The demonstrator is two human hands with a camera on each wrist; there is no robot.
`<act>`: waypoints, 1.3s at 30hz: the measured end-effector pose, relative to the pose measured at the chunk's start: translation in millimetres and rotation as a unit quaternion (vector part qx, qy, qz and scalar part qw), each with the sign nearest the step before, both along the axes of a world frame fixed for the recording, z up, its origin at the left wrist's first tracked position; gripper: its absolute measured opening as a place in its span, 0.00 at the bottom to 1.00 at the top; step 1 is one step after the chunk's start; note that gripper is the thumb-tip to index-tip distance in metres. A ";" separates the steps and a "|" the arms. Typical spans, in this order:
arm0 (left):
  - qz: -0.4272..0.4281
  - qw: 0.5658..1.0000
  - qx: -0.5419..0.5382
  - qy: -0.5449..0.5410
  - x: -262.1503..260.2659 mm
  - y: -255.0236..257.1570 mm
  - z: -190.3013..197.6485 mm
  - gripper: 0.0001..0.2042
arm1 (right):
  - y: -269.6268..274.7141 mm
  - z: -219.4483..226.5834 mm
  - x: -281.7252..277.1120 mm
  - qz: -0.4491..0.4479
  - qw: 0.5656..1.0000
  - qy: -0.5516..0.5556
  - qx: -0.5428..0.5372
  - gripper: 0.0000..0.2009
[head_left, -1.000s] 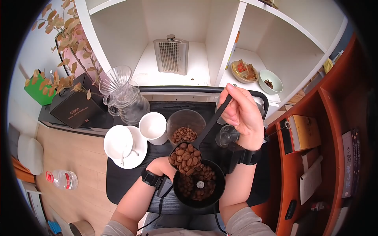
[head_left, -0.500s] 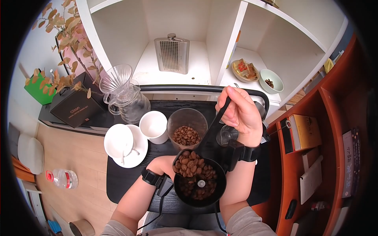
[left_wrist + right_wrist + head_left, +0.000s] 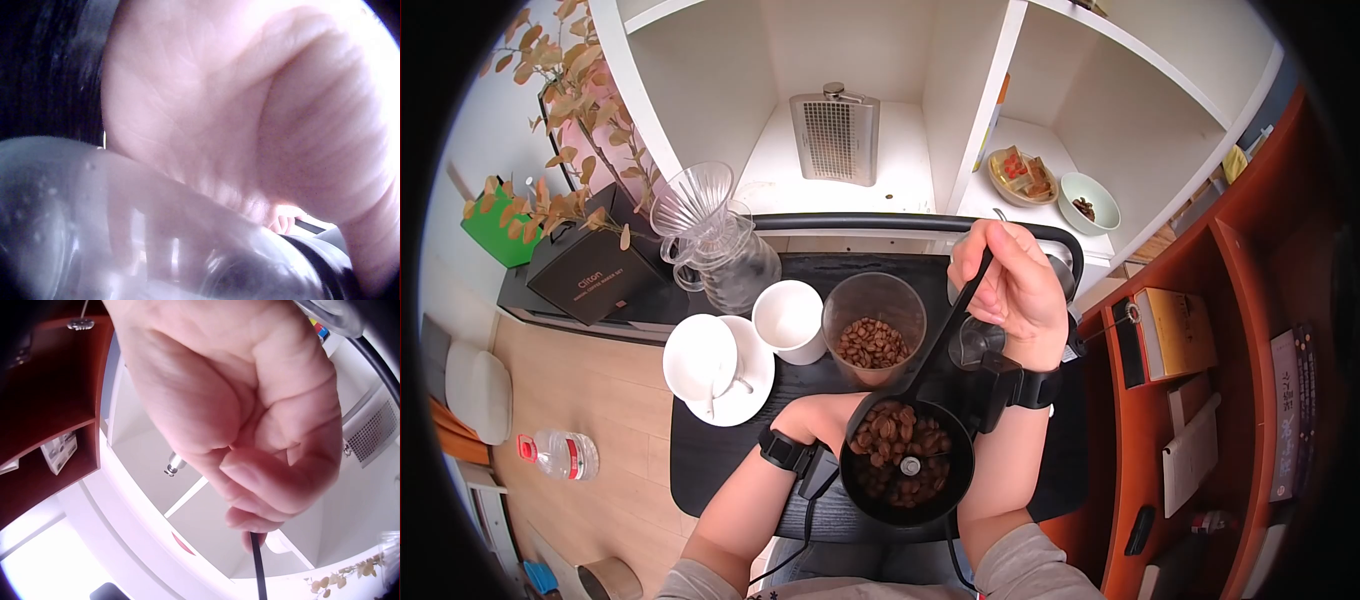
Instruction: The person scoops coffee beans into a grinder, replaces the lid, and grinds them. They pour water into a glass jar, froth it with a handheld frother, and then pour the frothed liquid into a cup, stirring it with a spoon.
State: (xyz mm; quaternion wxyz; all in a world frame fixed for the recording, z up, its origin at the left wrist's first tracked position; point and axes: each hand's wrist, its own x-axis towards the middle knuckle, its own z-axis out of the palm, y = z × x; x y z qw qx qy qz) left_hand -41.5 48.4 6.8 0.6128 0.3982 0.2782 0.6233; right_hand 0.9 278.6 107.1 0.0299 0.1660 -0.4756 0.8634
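Note:
My right hand (image 3: 1015, 285) pinches the long handle of a black scoop (image 3: 945, 330); the right wrist view shows the thin handle (image 3: 258, 569) below the curled fingers. The scoop's bowl is tipped at the upper left of a black, round-topped coffee grinder (image 3: 968, 470). Brown coffee beans (image 3: 890, 430) fill the bowl's mouth and lie inside the grinder around its central metal shaft. My left hand (image 3: 828, 415) grips the grinder's side, fingers mostly hidden. In the left wrist view, its palm (image 3: 206, 106) curves over a clear rounded body (image 3: 156, 225).
Behind the grinder, a clear container (image 3: 900, 305) holds more beans. To its left are a white cup (image 3: 790, 325), another cup on a saucer (image 3: 755, 400), and a glass dripper on a carafe (image 3: 740, 270). A small glass pitcher (image 3: 975, 345) stands beneath my right hand.
The scoop has moved slightly right and down, from the bean container's side to over the grinder, tipping further. Its heap of beans has shrunk. My left hand has stayed at the grinder.

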 end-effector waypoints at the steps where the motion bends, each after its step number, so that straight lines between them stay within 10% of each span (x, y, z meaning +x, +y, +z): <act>1: 0.002 1.000 0.000 -0.004 1.5 -2.5 -0.1 0.27 | 0.0 0.2 0.3 0.002 1.000 0.005 0.001 0.21; 36: 0.090 0.989 0.024 -0.117 6.4 -3.9 14.7 0.08 | 2.1 5.5 6.9 0.009 0.999 0.043 -0.025 0.19; 38: -0.126 0.992 -0.019 0.021 -16.2 4.2 -47.3 0.53 | 3.2 5.6 7.2 0.005 0.999 0.046 -0.023 0.19; 39: -0.126 0.992 -0.018 0.021 -16.5 3.1 -47.4 0.53 | 3.2 5.9 7.4 0.002 0.999 0.046 -0.029 0.19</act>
